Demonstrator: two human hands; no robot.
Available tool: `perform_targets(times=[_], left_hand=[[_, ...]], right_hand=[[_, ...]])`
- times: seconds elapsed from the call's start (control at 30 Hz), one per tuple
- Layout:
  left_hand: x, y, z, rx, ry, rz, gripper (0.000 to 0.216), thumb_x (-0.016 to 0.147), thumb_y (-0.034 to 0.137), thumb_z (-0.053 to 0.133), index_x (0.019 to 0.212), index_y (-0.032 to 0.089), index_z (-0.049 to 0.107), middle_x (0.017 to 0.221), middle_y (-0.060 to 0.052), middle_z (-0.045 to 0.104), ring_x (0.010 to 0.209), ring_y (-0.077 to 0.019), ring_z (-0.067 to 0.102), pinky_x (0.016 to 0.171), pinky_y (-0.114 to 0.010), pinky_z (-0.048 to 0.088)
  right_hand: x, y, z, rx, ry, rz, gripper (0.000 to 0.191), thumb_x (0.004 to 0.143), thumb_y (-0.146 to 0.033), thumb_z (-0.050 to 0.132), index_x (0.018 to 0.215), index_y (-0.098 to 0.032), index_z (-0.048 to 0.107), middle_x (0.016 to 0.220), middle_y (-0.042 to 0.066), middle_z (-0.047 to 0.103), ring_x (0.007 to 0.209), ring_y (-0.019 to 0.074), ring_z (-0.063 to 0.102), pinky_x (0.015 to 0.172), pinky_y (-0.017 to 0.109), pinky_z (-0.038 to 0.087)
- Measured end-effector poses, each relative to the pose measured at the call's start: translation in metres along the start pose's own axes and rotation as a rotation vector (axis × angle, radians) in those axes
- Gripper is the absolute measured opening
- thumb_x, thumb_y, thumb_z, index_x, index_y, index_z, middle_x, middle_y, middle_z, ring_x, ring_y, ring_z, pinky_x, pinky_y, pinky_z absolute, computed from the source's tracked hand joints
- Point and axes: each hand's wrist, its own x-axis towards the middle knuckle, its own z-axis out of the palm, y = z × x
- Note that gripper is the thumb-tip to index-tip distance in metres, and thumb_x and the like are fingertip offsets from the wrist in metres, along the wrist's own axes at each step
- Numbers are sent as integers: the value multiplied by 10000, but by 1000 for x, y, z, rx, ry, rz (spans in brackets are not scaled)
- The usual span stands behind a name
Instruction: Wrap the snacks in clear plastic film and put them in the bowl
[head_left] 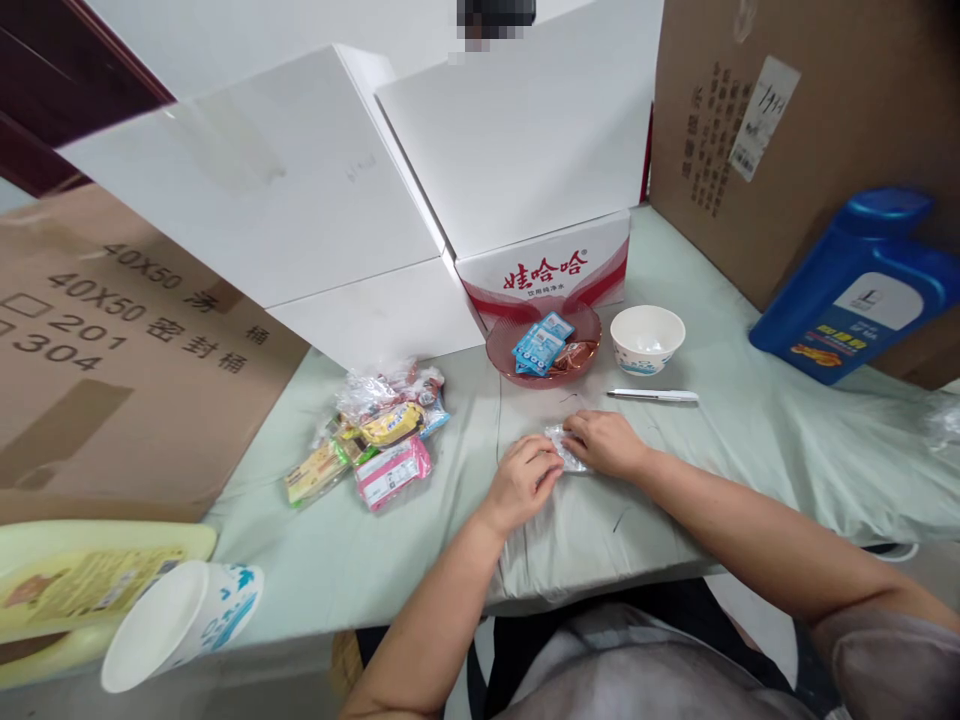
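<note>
Both of my hands rest on the pale green cloth [660,470] in front of me, pinching a small clear plastic packet [564,449] between them. My left hand [523,482] grips its near left edge with curled fingers. My right hand [606,443] covers its right side, fingers closed on it. Just beyond them stands a pink glass bowl [504,352] holding blue sachets [541,343] and a brownish packet. A pile of wrapped snacks [377,434] lies to the left of my hands.
A white bowl [647,338] and a white pen [652,396] sit behind my right hand. A blue jug [853,286] lies at the right. White cartons [420,190] and brown cardboard [97,350] wall the back and left. A paper cup [180,625] lies near left.
</note>
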Motion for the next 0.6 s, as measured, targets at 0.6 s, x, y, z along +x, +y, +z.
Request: perform_targets(times=[0.6], left_hand=[[1, -5, 4, -1, -112, -49, 153, 808, 160, 605, 939, 207, 667, 1035, -63, 639, 1054, -215, 557, 928, -415, 448]], right_hand=[[3, 17, 0, 171, 152, -374, 178, 871, -208, 575, 986, -167, 704, 880, 87, 633, 853, 198, 543, 793, 322, 420]])
